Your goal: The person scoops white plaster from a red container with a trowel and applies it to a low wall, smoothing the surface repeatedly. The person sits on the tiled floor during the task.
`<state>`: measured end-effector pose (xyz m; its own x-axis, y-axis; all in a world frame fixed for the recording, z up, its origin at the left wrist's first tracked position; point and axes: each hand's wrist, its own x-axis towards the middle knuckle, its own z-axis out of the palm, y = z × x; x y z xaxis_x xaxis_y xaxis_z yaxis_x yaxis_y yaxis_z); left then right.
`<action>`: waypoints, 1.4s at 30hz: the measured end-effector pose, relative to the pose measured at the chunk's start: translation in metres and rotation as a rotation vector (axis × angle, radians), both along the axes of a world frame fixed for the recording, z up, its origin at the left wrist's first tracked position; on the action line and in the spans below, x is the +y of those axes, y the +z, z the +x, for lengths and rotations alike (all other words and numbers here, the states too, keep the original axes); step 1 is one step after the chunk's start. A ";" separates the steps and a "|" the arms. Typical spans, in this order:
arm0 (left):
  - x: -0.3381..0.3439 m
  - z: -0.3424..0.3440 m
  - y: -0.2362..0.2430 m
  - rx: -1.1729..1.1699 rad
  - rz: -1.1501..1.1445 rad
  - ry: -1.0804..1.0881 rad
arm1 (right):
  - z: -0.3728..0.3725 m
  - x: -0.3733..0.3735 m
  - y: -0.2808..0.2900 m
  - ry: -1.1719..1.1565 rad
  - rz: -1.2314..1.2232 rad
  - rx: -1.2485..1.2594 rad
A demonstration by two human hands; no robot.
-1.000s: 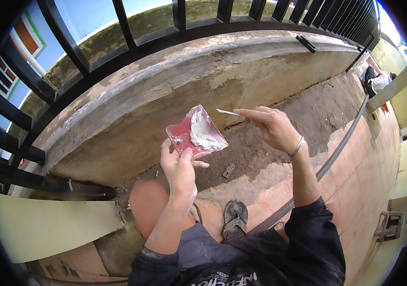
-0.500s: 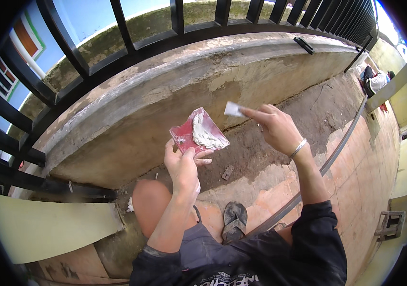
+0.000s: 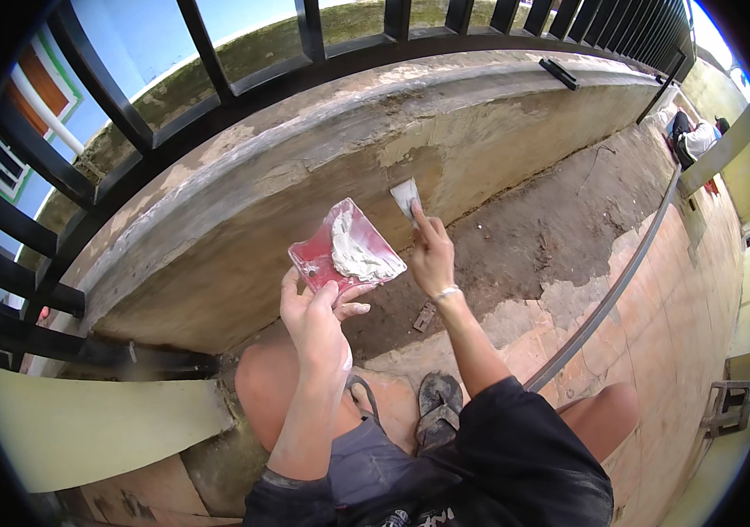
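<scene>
My left hand grips a red, squarish plate by its lower edge, with a thick smear of white paste across its middle and right side. My right hand, a silver bracelet on its wrist, holds a small putty knife with a pale, flat blade, just right of and above the plate. Behind both hands runs a low, stained, patchy concrete wall; I cannot tell whether the blade touches it.
A black metal fence tops the wall. Bare dirt, pink tiles and a long grey bar lie at the right. A small frame-like object stands far right. A crouching person is at the upper right; yellow surfaces line both sides.
My right hand and the knife have swung left toward the plate, the blade now upright with its tip upward. My left hand and plate have shifted slightly left. My right knee shows more.
</scene>
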<state>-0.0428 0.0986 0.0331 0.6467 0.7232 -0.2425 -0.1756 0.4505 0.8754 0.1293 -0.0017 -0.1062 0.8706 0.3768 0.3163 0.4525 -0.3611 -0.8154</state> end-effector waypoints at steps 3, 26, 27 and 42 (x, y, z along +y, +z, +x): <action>0.006 0.002 -0.002 0.007 -0.037 -0.037 | -0.010 -0.047 0.023 0.327 0.337 0.306; 0.007 0.015 -0.014 -0.061 -0.040 -0.264 | 0.074 -0.084 0.087 0.908 0.096 1.191; 0.007 0.015 -0.014 -0.026 -0.037 -0.250 | 0.076 -0.092 0.093 0.815 -0.023 1.158; -0.014 0.030 -0.016 0.121 0.137 -0.135 | -0.008 -0.075 0.200 0.549 -1.206 -0.793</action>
<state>-0.0126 0.0849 0.0169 0.7118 0.6637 -0.2300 -0.0117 0.3386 0.9409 0.1214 -0.0762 0.0940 0.3053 0.9467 -0.1022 0.9068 -0.2564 0.3346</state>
